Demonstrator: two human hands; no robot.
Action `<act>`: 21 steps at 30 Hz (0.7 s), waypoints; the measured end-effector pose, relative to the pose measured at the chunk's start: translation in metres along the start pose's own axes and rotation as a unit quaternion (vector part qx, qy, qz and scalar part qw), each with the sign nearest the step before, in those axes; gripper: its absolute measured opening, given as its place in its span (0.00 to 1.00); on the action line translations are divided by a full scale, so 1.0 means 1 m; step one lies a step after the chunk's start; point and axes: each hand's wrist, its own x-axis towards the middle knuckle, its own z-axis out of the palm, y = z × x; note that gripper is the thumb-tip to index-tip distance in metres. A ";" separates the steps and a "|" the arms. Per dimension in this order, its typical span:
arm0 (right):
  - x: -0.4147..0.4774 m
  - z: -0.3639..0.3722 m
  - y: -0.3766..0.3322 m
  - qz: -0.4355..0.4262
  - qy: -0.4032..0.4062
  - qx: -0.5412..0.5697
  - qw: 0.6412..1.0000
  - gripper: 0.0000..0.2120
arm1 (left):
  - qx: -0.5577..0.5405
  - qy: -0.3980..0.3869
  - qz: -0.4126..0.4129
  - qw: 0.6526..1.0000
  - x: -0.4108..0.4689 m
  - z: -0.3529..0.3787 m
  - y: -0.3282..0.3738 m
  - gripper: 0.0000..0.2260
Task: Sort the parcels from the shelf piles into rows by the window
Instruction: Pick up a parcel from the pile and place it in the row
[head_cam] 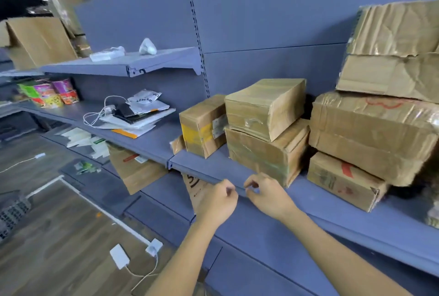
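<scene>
Both hands are held side by side at the front lip of the blue-grey metal shelf (308,203). The left hand (217,203) and the right hand (268,198) are loosely curled, and nothing is seen gripped or pinched in either.

Just beyond the right hand, a flat brown cardboard parcel banded with clear tape (263,153) lies near the shelf edge. Its long axis runs back toward the shelf's rear panel, and one corner is turned toward the hands. A smaller brown taped parcel (263,108) rests on top of it. The right hand is judged the nearer of the two, with nothing standing between it and the stack.

Beyond the left hand, a small brown box with yellow tape (202,127) stands just beside the stack. Further to the right of the right hand, a large crumpled brown carton (370,134) is stacked on a low brown box with a red mark (342,181). These crowd the stack's right flank, so a lift straight up and toward the body is judged safest. No window is in view.
</scene>
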 end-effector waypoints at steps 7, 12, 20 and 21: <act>0.026 0.002 0.011 0.007 -0.015 -0.039 0.999 0.14 | -0.001 0.013 0.033 0.999 0.040 -0.001 -0.009 0.06; 0.053 0.000 0.014 -0.007 -0.017 -0.048 0.999 0.11 | -0.014 0.033 0.032 0.999 0.068 -0.018 -0.008 0.05; 0.075 0.005 0.015 -0.009 -0.013 -0.045 0.999 0.10 | -0.024 0.086 0.058 0.994 0.122 -0.054 -0.013 0.04; 0.077 0.007 0.016 -0.003 -0.008 -0.044 0.999 0.10 | -0.029 0.086 0.066 0.994 0.129 -0.056 -0.014 0.05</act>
